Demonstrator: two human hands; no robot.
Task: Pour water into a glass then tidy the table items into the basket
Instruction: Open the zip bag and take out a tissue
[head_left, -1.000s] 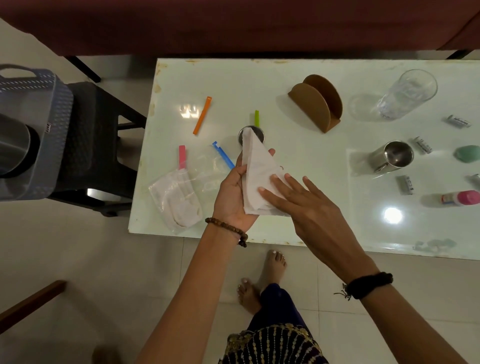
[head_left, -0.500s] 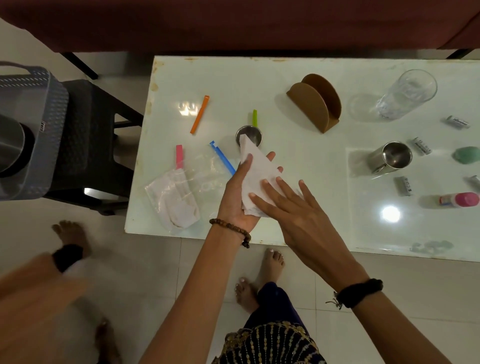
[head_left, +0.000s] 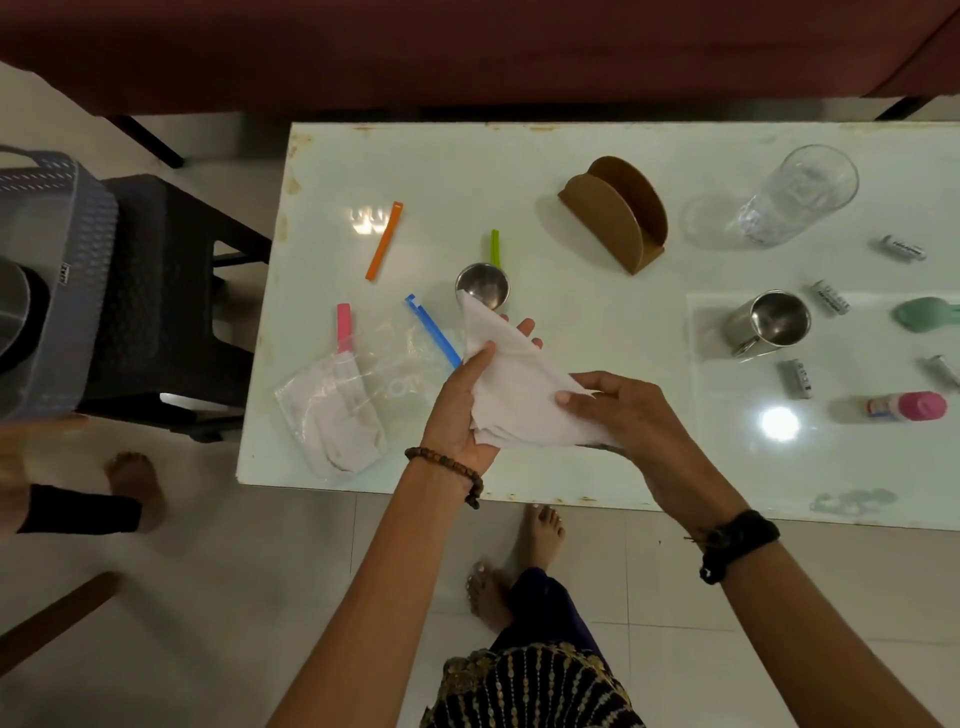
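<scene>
While I look down past my own bare feet on the tiled floor, both my forearms reach up over the near edge of the white table. My left hand, a bead bracelet at its wrist, is cupped palm-up with the thumb pressed on a folded white napkin; my right hand, with a dark band at the wrist, pinches the napkin's right corner between thumb and fingers. So both hands grip the same napkin, held just above the tabletop near its front edge. To the left of it lies a clear plastic bag with something white inside, and pink and blue clips beside it. Just beyond the napkin's top corner stands a small steel cup, with a green clip behind it and an orange clip farther left. Farther back sits a brown napkin holder, and to the right a steel mug, several small batteries, a pink-capped bottle and a clear glass. The grey basket rests on a dark stool off the table's left end, well apart from my hands.
</scene>
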